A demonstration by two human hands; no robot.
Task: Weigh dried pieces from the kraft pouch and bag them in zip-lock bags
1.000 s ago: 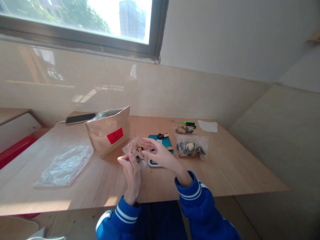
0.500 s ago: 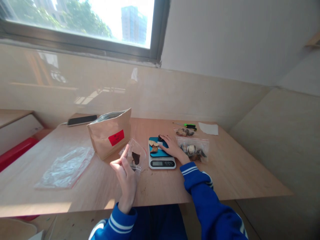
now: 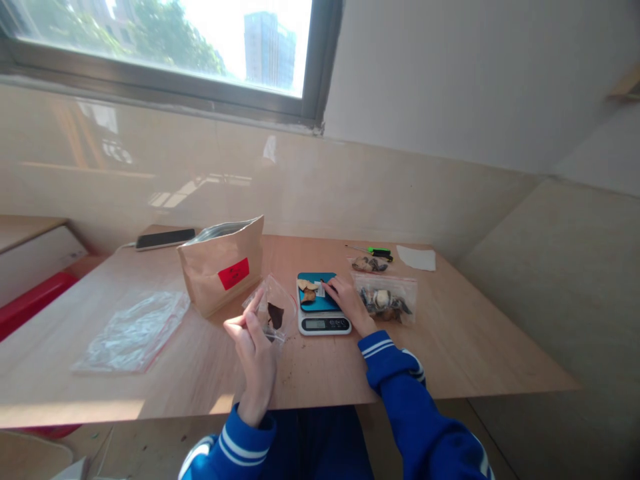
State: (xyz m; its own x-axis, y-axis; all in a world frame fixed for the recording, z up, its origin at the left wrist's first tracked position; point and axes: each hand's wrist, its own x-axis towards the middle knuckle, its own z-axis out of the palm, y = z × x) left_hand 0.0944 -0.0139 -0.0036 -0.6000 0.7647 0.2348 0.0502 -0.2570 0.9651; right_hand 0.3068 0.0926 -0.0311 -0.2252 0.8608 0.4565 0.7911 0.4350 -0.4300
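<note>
My left hand (image 3: 253,347) is closed on a small clear zip bag (image 3: 287,300), with a dark brown flat piece (image 3: 275,316) inside. Right of it stands a kitchen scale (image 3: 325,325) with a blue top and a small display. Tan and brown dried pieces (image 3: 308,291) lie on the scale's left side, beside a small white label. Over the right side of the platform, my right hand (image 3: 347,300) pinches a small dark dried piece, mostly hidden by the fingertips.
A kraft pouch (image 3: 215,273) with a red label stands open at left, near a flat clear bag (image 3: 135,333) and a phone (image 3: 165,239). Filled zip bags (image 3: 387,300), a green-and-black screwdriver (image 3: 377,251) and white paper (image 3: 417,258) lie at right. Brown crumbs dot the table.
My right hand's fingers have drawn together and pulled slightly back toward me around the dark piece at the platform's far side. My left hand still holds the small bag, almost unmoved.
</note>
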